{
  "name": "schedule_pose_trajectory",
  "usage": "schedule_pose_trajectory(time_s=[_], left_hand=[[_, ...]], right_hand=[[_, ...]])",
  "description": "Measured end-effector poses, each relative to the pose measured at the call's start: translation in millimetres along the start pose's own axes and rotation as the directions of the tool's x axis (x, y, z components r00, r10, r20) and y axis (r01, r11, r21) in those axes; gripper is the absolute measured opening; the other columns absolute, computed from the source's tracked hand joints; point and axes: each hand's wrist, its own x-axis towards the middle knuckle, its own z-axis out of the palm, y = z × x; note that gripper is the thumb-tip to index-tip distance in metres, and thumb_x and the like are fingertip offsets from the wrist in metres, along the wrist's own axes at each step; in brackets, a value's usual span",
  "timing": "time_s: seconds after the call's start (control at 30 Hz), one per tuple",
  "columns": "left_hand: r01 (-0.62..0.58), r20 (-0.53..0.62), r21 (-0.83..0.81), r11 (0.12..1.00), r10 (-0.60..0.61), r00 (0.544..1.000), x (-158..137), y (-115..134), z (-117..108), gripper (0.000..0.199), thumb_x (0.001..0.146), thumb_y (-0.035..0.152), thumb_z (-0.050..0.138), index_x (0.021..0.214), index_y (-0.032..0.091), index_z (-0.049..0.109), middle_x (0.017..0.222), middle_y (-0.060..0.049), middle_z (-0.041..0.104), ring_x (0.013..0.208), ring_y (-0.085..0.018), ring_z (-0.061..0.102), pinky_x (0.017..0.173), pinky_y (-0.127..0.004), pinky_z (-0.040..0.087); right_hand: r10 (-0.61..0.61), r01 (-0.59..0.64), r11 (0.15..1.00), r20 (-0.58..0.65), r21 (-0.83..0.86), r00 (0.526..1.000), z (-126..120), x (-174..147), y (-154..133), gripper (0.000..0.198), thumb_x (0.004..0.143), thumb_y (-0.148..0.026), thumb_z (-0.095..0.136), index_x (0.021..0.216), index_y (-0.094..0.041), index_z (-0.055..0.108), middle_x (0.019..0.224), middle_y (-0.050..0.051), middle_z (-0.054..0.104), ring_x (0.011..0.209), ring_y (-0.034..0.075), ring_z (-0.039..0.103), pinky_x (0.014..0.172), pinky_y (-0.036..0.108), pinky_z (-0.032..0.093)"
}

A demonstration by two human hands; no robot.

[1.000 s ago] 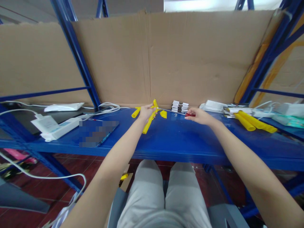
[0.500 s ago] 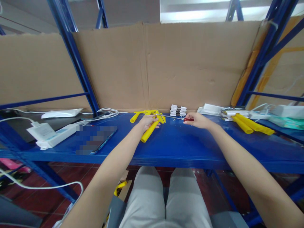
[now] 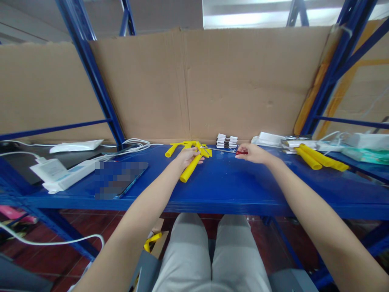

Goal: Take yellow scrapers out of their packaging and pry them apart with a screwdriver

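Observation:
My left hand (image 3: pixel 189 157) is closed around a yellow plastic piece with a tubular handle (image 3: pixel 191 168), whose open end points down toward me. In my right hand (image 3: pixel 249 152) is a screwdriver with a red handle (image 3: pixel 241 153). Its long metal shaft (image 3: pixel 223 150) runs left to the upper part of the yellow piece; whether the tip sits in a screw is too small to tell. Another yellow piece (image 3: pixel 173 149) lies behind my left hand, near the cardboard. Tiny light bits (image 3: pixel 233 150) are scattered beside the shaft.
A stack of white banded packets (image 3: pixel 226 141) stands by the cardboard wall (image 3: pixel 146 89). Yellow tubes (image 3: pixel 319 157) lie at the right. On the left are a dark flat device (image 3: pixel 121 178), a white power strip (image 3: pixel 71 174) and cables (image 3: pixel 136 142). Blue posts (image 3: pixel 94 77) frame the shelf.
The upper part of the yellow piece has tilted slightly in my left hand. Both hands stay almost where they were, and the view has shifted a little.

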Motion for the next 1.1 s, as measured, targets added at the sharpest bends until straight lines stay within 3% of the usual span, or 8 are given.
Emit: schedule_pose_trajectory(time_s=[0.53, 0.8, 0.97, 1.1], left_hand=[[0.019, 0.054, -0.001, 1.0, -0.019, 0.998, 2.3, -1.2, -2.6, 0.052, 0.087, 0.001, 0.048, 0.135, 0.022, 0.044, 0.111, -0.015, 0.068, 0.063, -0.016, 0.07, 0.061, -0.031, 0.06], [-0.011, 0.026, 0.005, 1.0, 0.011, 1.0, -0.6, -0.2, 0.5, 0.052, 0.087, 0.0, 0.048, 0.135, 0.02, 0.044, 0.112, -0.015, 0.068, 0.063, -0.015, 0.07, 0.061, -0.029, 0.059], [-0.092, -0.007, 0.071, 0.993, 0.093, 0.996, -5.1, 1.1, 4.3, 0.053, 0.085, 0.0, 0.051, 0.135, 0.016, 0.047, 0.114, -0.016, 0.069, 0.067, -0.014, 0.07, 0.058, -0.022, 0.056], [-0.22, -0.072, 0.234, 0.947, 0.243, 0.967, -5.7, -0.9, 8.4, 0.054, 0.08, -0.002, 0.056, 0.132, 0.012, 0.053, 0.114, -0.016, 0.068, 0.066, -0.012, 0.068, 0.054, -0.018, 0.052]], right_hand=[[-0.012, 0.012, 1.0, -0.006, -0.008, 1.0, 0.5, 1.3, 8.4, 0.024, 0.073, -0.043, 0.062, 0.076, -0.019, 0.059, 0.072, 0.006, 0.068, 0.07, 0.021, 0.062, 0.063, 0.03, 0.046], [-0.038, 0.036, 0.997, -0.025, -0.063, 0.999, -3.0, -1.2, 2.9, 0.02, 0.074, -0.04, 0.061, 0.073, -0.021, 0.057, 0.07, 0.004, 0.065, 0.069, 0.02, 0.059, 0.06, 0.028, 0.043], [-0.075, 0.067, 0.991, -0.068, -0.12, 0.995, -5.0, -0.5, 0.4, 0.016, 0.075, -0.037, 0.059, 0.072, -0.022, 0.055, 0.069, 0.004, 0.064, 0.069, 0.019, 0.058, 0.06, 0.028, 0.041], [-0.1, 0.084, 0.984, -0.097, -0.158, 0.99, -5.8, -0.1, -2.7, 0.013, 0.076, -0.033, 0.058, 0.071, -0.022, 0.052, 0.069, 0.004, 0.063, 0.069, 0.02, 0.057, 0.06, 0.028, 0.04]])
